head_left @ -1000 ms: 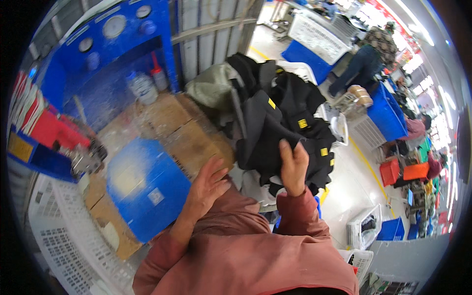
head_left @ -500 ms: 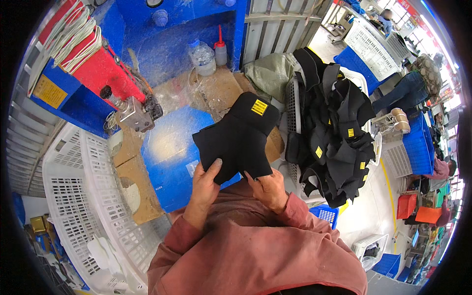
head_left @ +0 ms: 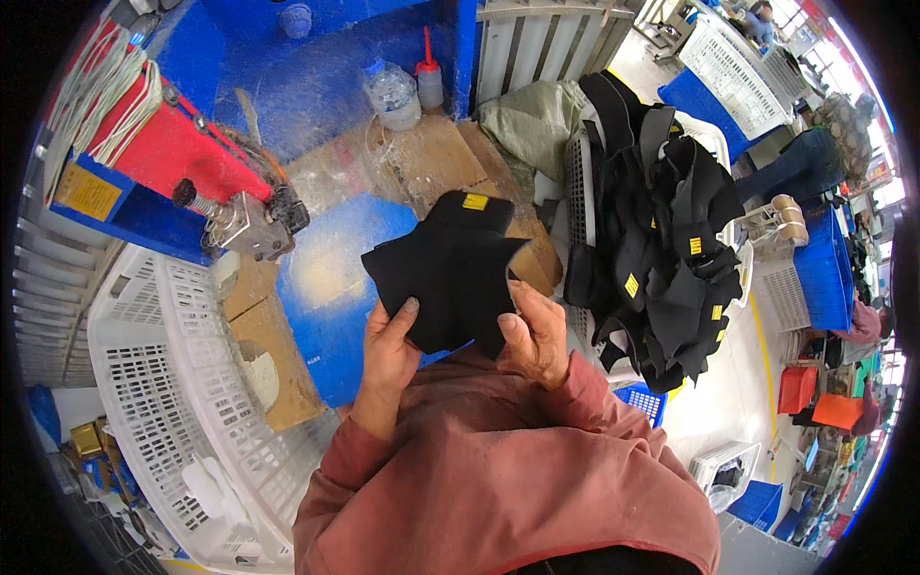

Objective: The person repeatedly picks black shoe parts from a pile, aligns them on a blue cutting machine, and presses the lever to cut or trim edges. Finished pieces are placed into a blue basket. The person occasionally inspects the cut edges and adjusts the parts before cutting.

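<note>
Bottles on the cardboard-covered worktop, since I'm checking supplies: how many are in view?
2, both beyond the held black piece: a blue-capped clear bottle and, just right of it, a red-nozzled squeeze bottle. Others may be hidden.

Black fabric piece (head_left: 446, 278) between left grip (head_left: 391, 353) and right grip (head_left: 540, 337)

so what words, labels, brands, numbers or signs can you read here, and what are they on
None clear enough to quote:
Yellow label on the held black piece: too small
Yellow labels on the dark pile: too small
Yellow plate on the blue panel: too small
Faint print on the blue board: too small
Red banner, upper right: blurred
</note>
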